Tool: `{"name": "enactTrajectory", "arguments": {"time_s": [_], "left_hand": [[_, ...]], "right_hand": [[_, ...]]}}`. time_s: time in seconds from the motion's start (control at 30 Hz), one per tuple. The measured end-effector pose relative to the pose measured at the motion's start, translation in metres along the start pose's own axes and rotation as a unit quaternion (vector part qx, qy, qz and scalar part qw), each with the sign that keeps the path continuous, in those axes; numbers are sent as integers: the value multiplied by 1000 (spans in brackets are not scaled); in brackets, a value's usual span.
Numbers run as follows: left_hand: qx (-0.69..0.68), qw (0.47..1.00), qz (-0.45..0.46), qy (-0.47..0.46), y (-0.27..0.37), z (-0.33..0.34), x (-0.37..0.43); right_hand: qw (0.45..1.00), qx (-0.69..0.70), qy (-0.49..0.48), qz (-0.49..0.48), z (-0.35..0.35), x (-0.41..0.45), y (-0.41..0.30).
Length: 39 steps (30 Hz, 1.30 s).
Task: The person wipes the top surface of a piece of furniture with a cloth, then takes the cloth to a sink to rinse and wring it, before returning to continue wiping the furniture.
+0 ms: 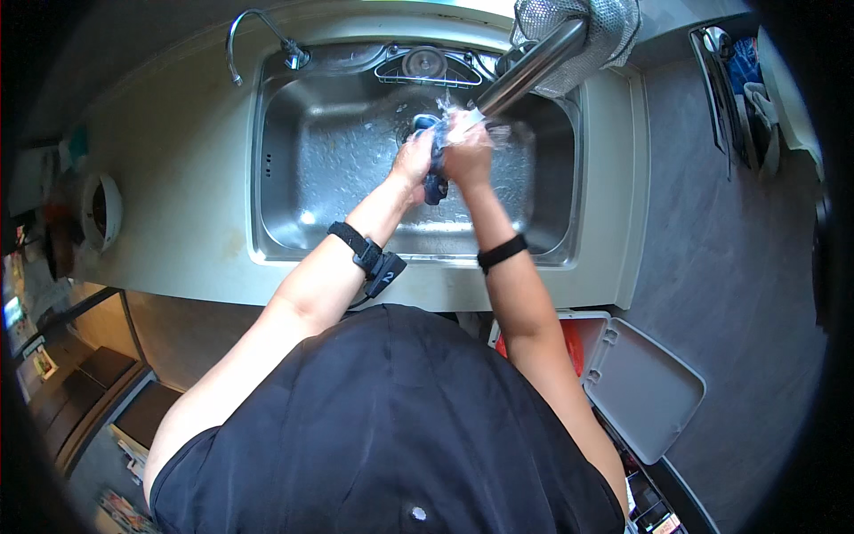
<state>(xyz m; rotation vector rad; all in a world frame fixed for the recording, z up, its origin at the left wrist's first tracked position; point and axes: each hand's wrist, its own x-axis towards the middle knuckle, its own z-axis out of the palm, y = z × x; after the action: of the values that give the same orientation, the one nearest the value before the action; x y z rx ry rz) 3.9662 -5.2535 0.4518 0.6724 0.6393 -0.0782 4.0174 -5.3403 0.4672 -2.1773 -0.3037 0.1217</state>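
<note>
Both hands are over a stainless steel sink point(333, 167), under the metal faucet spout point(534, 67). My left hand point(415, 163) grips a wet, dark blue item point(437, 157) from its left side. Opposite, my right hand point(469, 157) is curled against the same item, its fingers partly hidden by splashing water. Clear water runs over the fingers and spreads across the sink floor. Blur and spray leave the item's exact kind uncertain. Each forearm wears a black strap, the left one carrying a small black device.
A wire rack point(427, 80) holding a round object sits at the sink's back wall. A slim gooseneck tap point(263, 33) stands back left, a silver mesh-like bag point(574, 47) back right. A white bowl point(103, 212) is on the counter's left. An open-lidded bin point(644, 387) stands below right.
</note>
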Motion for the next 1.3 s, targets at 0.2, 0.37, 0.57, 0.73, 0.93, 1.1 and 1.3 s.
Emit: {"name": "enactTrajectory", "arguments": {"time_s": [0.2,0.37,0.57,0.73,0.93,1.1,1.3], "left_hand": [[-105,988,-110,-7,4,-12,13],[16,999,-38,-20,-5,-15,7],[278,960,12,-9,43,-21,-27],[582,785,168,-129,50,-7,-34],[505,834,170,-140,62,3,-32],[367,899,157,-180,68,36,-52],[181,961,165,-127,92,21,-66]], "right_hand": [[983,20,64,-169,7,-24,4],[999,-10,3,-34,6,-7,14],[995,34,-34,-87,-38,13,-3],[977,73,-111,-167,-50,2,-36],[971,126,-160,-126,-58,-6,-11],[936,214,-277,-49,-23,-21,36],[864,366,-236,252,-11,-32,76]]}}
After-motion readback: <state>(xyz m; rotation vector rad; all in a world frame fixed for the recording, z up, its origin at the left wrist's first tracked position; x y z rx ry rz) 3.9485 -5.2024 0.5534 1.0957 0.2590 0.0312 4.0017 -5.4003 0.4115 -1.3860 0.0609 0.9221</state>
